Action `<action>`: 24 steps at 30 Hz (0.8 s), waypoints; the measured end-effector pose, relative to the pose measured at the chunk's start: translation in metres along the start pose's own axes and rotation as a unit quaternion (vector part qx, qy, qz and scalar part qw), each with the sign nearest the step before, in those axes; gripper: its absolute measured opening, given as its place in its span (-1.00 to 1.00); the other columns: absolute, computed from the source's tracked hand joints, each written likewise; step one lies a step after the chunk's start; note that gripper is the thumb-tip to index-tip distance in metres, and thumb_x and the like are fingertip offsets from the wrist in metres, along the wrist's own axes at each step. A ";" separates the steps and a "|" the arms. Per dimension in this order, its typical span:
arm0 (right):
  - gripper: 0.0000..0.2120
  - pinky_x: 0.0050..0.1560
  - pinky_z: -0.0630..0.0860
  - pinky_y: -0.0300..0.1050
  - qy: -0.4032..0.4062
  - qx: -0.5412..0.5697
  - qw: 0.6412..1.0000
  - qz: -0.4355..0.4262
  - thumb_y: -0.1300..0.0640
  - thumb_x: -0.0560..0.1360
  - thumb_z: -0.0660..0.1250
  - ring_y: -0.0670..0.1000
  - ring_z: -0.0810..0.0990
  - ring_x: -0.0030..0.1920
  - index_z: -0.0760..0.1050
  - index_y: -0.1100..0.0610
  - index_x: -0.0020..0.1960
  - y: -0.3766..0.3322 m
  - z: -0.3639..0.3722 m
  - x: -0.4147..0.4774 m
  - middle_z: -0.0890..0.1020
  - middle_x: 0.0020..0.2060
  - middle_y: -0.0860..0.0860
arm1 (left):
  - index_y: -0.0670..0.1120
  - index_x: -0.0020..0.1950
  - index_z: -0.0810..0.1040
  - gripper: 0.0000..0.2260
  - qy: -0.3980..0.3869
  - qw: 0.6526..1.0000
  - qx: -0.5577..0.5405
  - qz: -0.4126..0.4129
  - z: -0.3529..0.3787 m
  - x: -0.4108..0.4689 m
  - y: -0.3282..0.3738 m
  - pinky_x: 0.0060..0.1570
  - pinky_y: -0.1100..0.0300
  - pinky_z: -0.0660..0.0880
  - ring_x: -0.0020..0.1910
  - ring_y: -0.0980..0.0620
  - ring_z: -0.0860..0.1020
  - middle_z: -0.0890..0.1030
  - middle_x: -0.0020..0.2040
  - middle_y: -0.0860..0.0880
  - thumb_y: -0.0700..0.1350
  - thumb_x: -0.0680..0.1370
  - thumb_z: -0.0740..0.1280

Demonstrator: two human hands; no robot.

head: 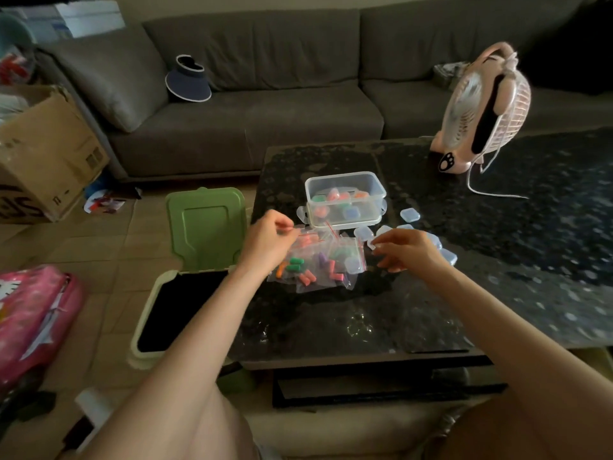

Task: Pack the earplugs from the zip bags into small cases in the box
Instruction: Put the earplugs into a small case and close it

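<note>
Dark table (497,227) holds zip bags (318,260), box (345,197); no legible writing

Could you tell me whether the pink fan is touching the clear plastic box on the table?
Apart. The head view shows the pink fan standing near the table's far right, with bare dark tabletop between it and the clear plastic box.

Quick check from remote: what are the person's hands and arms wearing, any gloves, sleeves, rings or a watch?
Nothing visible is worn. The left hand and right hand have no gloves, both forearms are uncovered up to the picture's lower edge with no sleeves, and no watch, bracelet or ring shows. The picture is slightly blurred, so a thin ring could be missed.
</note>
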State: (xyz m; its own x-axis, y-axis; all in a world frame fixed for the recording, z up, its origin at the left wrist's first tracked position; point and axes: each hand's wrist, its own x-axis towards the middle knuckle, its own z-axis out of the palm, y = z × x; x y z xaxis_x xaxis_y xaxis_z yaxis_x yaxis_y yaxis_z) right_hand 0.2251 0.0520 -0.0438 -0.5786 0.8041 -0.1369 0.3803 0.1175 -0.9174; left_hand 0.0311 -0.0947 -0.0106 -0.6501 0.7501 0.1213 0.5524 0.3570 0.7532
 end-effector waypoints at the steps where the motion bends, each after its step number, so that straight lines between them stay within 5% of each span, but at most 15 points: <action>1: -0.93 -0.37 0.55 -0.30 0.017 -0.020 1.000 -0.001 0.24 0.51 0.34 -0.14 0.60 -0.42 0.57 0.13 -0.04 0.001 -0.003 0.001 0.64 -0.23 0.02 | -0.11 0.06 0.51 -0.84 -0.018 1.000 -0.009 0.008 0.011 -0.005 0.004 -0.13 0.20 0.49 -0.15 0.07 0.55 0.57 -0.02 0.01 -0.08 0.53 0.35; 5: -0.91 -0.24 0.50 -0.22 0.122 -0.145 0.982 -0.020 0.19 0.48 0.37 -0.03 0.59 -0.17 0.61 0.11 -0.02 0.011 -0.018 0.007 0.63 -0.16 -0.01 | 0.12 -0.11 0.47 -0.92 -0.094 0.995 -0.037 0.021 0.045 -0.020 0.004 0.18 -0.18 0.45 -0.22 0.09 0.61 0.60 -0.10 0.16 -0.03 0.52 0.35; 6: -0.88 -0.14 0.49 -0.16 0.146 -0.180 0.972 -0.029 0.19 0.47 0.38 0.01 0.58 -0.07 0.62 0.11 0.00 0.015 -0.021 0.008 0.64 -0.08 0.01 | 0.10 -0.09 0.49 -0.94 -0.101 0.994 -0.030 0.025 0.050 -0.022 0.003 0.31 0.02 0.37 -0.16 0.13 0.60 0.60 -0.09 0.16 -0.04 0.53 0.35; 7: -0.86 -0.06 0.49 -0.10 0.159 -0.215 0.963 -0.039 0.18 0.46 0.37 0.05 0.56 0.01 0.61 0.09 0.01 0.019 -0.024 0.010 0.63 0.00 0.03 | 0.01 -0.04 0.52 -0.97 -0.104 0.994 -0.019 0.030 0.053 -0.025 0.003 0.27 0.42 0.27 -0.12 0.15 0.58 0.61 -0.06 0.12 -0.08 0.54 0.34; 8: -0.84 0.01 0.49 -0.05 0.163 -0.250 0.953 -0.050 0.16 0.45 0.36 0.09 0.54 0.08 0.60 0.08 0.03 0.024 -0.026 0.012 0.61 0.06 0.05 | -0.10 0.01 0.53 -0.93 -0.104 0.994 -0.009 0.031 0.055 -0.027 0.004 0.05 0.70 0.13 -0.11 0.16 0.56 0.60 -0.03 0.07 -0.13 0.55 0.33; 9: -0.80 0.06 0.46 -0.01 0.156 -0.288 0.943 -0.061 0.16 0.46 0.36 0.11 0.49 0.15 0.59 0.07 0.07 0.027 -0.027 0.014 0.58 0.12 0.06 | -0.17 0.03 0.52 -0.90 -0.105 0.994 -0.007 0.038 0.056 -0.029 0.004 -0.13 0.76 0.10 -0.13 0.16 0.56 0.58 -0.04 0.04 -0.17 0.55 0.32; 13: -0.62 0.24 0.36 0.02 0.086 -0.395 0.905 -0.128 0.17 0.46 0.35 0.08 0.30 0.35 0.49 0.00 0.26 0.036 -0.018 0.023 0.48 0.30 0.00 | -0.10 -0.03 0.52 -0.95 -0.121 0.991 -0.019 0.062 0.064 -0.031 0.000 -0.18 0.42 0.46 -0.19 0.20 0.57 0.58 -0.12 0.06 -0.18 0.53 0.35; 17: -0.55 0.34 0.28 0.01 0.023 -0.453 0.875 -0.167 0.11 0.49 0.33 0.06 0.28 0.38 0.39 -0.01 0.36 0.041 0.002 0.034 0.43 0.35 -0.01 | -0.10 -0.02 0.53 -0.95 -0.132 0.988 -0.015 0.075 0.071 -0.031 -0.002 -0.15 0.38 0.49 -0.14 0.12 0.59 0.61 -0.09 0.01 -0.17 0.53 0.35; 20: -0.55 0.25 0.32 0.00 0.029 -0.466 0.869 -0.161 0.13 0.52 0.29 0.08 0.32 0.33 0.36 -0.01 0.39 0.040 0.010 0.040 0.40 0.35 -0.01 | -0.12 -0.01 0.54 -0.93 -0.140 0.986 -0.009 0.088 0.072 -0.033 -0.004 -0.08 0.24 0.55 -0.11 0.07 0.61 0.61 -0.07 -0.02 -0.17 0.52 0.35; 24: -0.56 0.18 0.37 0.05 0.045 -0.464 0.874 -0.139 0.22 0.47 0.30 0.13 0.41 0.23 0.41 0.03 0.34 0.039 0.012 0.046 0.43 0.25 0.05 | -0.13 0.01 0.55 -0.91 -0.143 0.985 -0.005 0.092 0.070 -0.034 -0.005 -0.11 0.28 0.53 -0.10 0.08 0.60 0.61 -0.06 -0.01 -0.17 0.53 0.35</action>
State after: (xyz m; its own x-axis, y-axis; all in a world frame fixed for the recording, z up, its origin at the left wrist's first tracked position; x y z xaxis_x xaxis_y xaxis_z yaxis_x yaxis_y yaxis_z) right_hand 0.2046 0.0863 -0.0901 -0.6989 0.7065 0.1114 0.6789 0.7043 -0.2073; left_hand 0.0872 -0.0832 -0.0634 -0.3656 0.9281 0.0709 0.6416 0.1961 0.7415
